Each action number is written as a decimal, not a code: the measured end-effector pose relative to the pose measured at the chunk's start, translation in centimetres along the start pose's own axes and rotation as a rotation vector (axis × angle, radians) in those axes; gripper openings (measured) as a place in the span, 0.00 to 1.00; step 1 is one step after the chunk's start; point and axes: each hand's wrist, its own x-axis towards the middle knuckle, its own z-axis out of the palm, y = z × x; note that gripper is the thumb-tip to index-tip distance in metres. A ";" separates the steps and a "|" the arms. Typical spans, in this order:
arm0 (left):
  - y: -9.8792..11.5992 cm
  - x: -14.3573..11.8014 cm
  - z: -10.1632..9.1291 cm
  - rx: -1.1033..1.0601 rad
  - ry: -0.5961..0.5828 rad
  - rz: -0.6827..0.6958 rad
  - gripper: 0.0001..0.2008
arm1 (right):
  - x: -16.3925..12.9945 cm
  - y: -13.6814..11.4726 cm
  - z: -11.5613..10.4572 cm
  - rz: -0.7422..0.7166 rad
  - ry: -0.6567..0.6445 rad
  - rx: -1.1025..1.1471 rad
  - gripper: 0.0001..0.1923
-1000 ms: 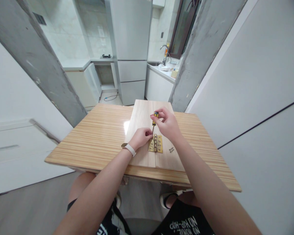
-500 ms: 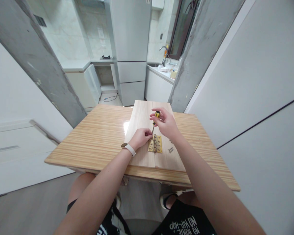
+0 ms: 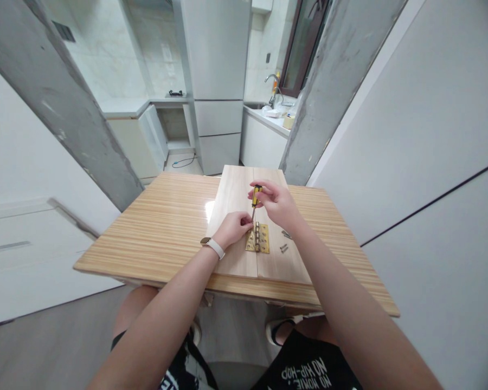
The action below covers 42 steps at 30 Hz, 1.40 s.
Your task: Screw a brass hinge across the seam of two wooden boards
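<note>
A brass-coloured hinge (image 3: pixel 262 238) lies across the seam between two pale wooden boards (image 3: pixel 236 265). My right hand (image 3: pixel 277 205) is closed around a yellow and black screwdriver (image 3: pixel 256 196), whose shaft points down at the upper left corner of the hinge. At that corner my left hand (image 3: pixel 236 226) pinches with thumb and finger beside the screwdriver's tip. Whatever sits between those fingertips is too small and covered to make out. Several loose screws (image 3: pixel 283 248) lie on the right board, some of them close to my right forearm.
Beneath the boards is a striped wooden table (image 3: pixel 166 227), its front edge above my knees. Beyond it stand a fridge (image 3: pixel 217 119) and a counter with a sink (image 3: pixel 257 106). White panels and grey pillars flank both sides.
The screwdriver handle has tipped slightly left and stands more upright. My right hand has turned a little with it, uncovering more screws. My left hand stays at the hinge corner.
</note>
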 end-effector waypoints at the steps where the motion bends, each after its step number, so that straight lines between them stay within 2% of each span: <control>1: 0.1 0.0 0.0 0.000 0.001 -0.002 0.02 | 0.0 0.0 0.1 -0.006 0.010 -0.007 0.15; 9: 0.2 -0.1 -0.1 -0.001 0.004 -0.003 0.03 | 0.2 0.1 0.5 -0.086 0.076 -0.250 0.11; 15: 0.2 -0.1 -0.1 -0.007 0.006 -0.012 0.02 | 0.0 -0.3 0.8 -0.097 0.144 -0.317 0.10; 22: 0.4 -0.2 -0.2 -0.003 0.004 -0.025 0.03 | -0.4 -0.9 1.5 -0.136 0.247 -0.426 0.13; 25: 0.4 -0.2 -0.2 -0.020 -0.005 -0.025 0.04 | -0.2 -0.4 1.4 -0.144 0.283 -0.396 0.13; 28: 0.4 -0.2 -0.2 -0.025 -0.006 -0.031 0.04 | -0.1 0.0 1.0 -0.094 0.228 -0.262 0.12; 36: 0.3 -0.1 -0.1 -0.021 0.000 -0.016 0.05 | -0.4 -0.7 0.3 -0.006 -0.081 -0.084 0.16; 42: 0.4 -0.2 -0.1 -0.037 -0.002 -0.041 0.03 | -0.2 -0.1 0.1 -0.033 0.025 -0.153 0.13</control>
